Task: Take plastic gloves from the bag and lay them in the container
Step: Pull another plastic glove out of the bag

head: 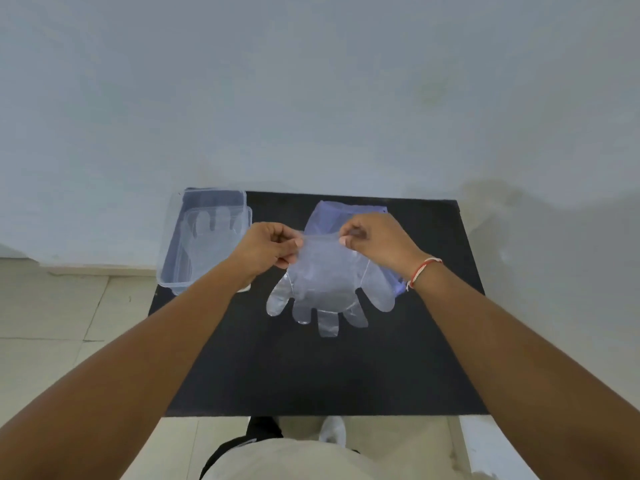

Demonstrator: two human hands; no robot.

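Between the two raised hands hangs a thin, clear plastic glove [322, 285], stretched by its cuff edge so that its five floppy fingers dangle toward the person over the black rectangular mat [311, 368]. The left hand [268, 247] pinches one corner of the cuff between thumb and curled fingers, and the right hand [372, 242] pinches the other corner in the same closed way; holding the film at both corners most likely keeps so light a sheet spread flat instead of crumpling or clinging to itself. Just beyond the right hand, partly hidden by the glove, lies the pale violet translucent plastic bag [341, 216], its mouth turned toward the hands so that gloves can be drawn straight out. Just beyond and outward of the left hand sits the clear rectangular plastic container [173, 268], open, with at least one flat glove already lying inside, fingers pointing away. Judging by this, the held glove goes there next.
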